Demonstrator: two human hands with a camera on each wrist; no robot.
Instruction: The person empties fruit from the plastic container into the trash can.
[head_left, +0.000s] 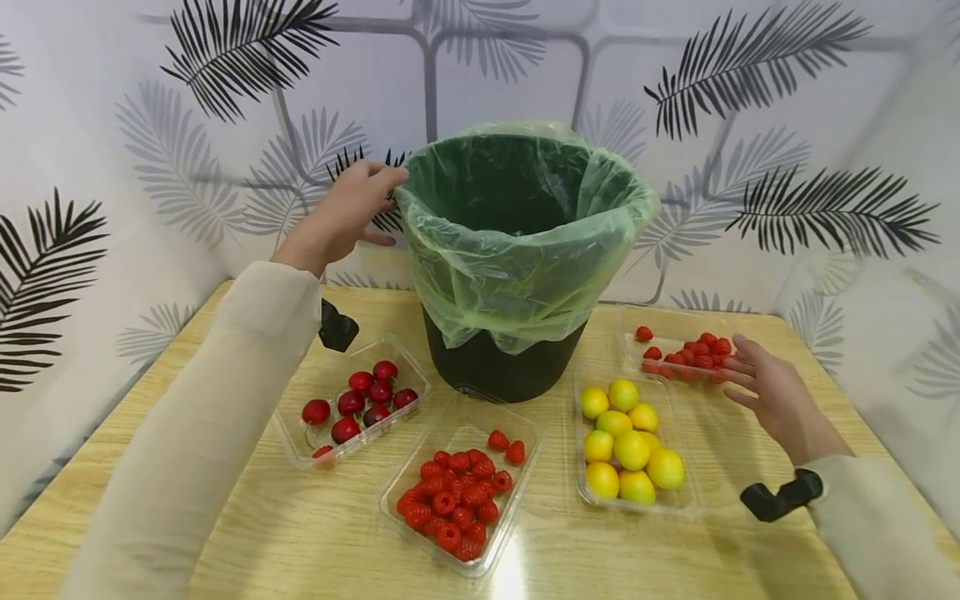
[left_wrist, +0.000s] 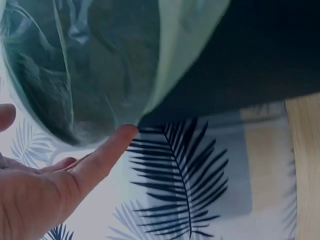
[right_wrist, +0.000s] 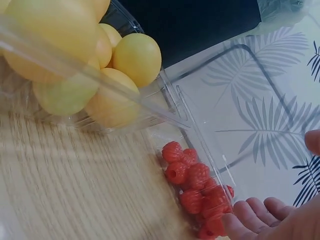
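Observation:
A black bin (head_left: 506,367) with a thin green plastic bag (head_left: 517,267) folded over its rim stands at the back of the table. My left hand (head_left: 347,208) is at the bin's left rim. One extended finger (left_wrist: 107,155) reaches the bag's edge in the left wrist view; whether it presses the plastic is unclear. On the other side, my right hand (head_left: 776,396) hovers with loose fingers beside a clear tray of raspberries (head_left: 701,354). Its fingertips (right_wrist: 245,212) come close to those berries in the right wrist view, holding nothing.
A clear tray of cherries (head_left: 363,396) lies left of the bin. In front is another tray of raspberries (head_left: 453,500). Yellow round fruits (head_left: 630,450) fill a tray front right. A leaf-patterned backdrop (head_left: 720,133) rises behind the wooden table (head_left: 300,533).

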